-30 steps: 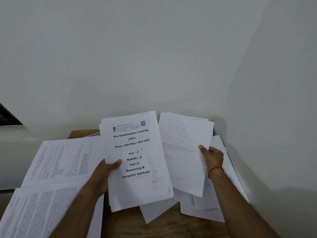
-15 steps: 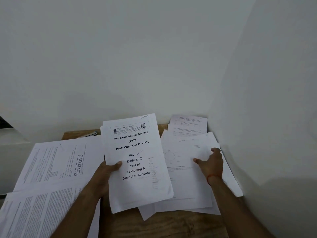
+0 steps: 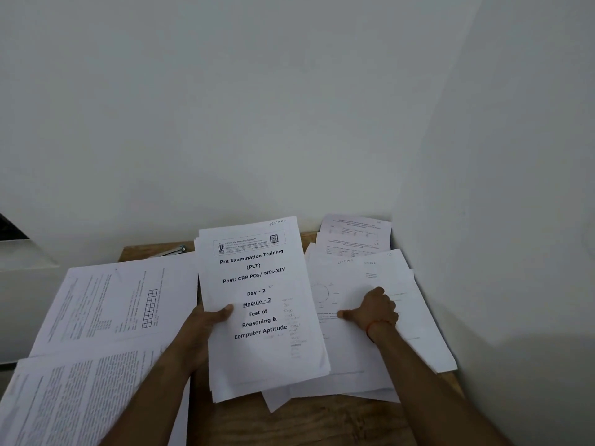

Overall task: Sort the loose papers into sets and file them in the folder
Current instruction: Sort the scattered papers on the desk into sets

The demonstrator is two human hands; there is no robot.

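Nearest, left of the titled stack (image 3: pixel 257 300), printed sheets (image 3: pixel 80 381) lie spread on the wooden table (image 3: pixel 338 423). The left hand (image 3: pixel 206 329) grips that stack, thumb across its cover. To the right of the stack, the right hand (image 3: pixel 373 312) rests with curled fingers on a loose pile (image 3: pixel 354 355); whether it pinches a sheet I cannot tell. Sorting seems to be in progress. The next move likely calls for peeling off one sheet cleanly. No folder shows.

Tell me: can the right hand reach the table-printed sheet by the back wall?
Probably yes: the right hand rests on the diagram sheet just in front, and the table-printed sheet lies mostly uncovered.
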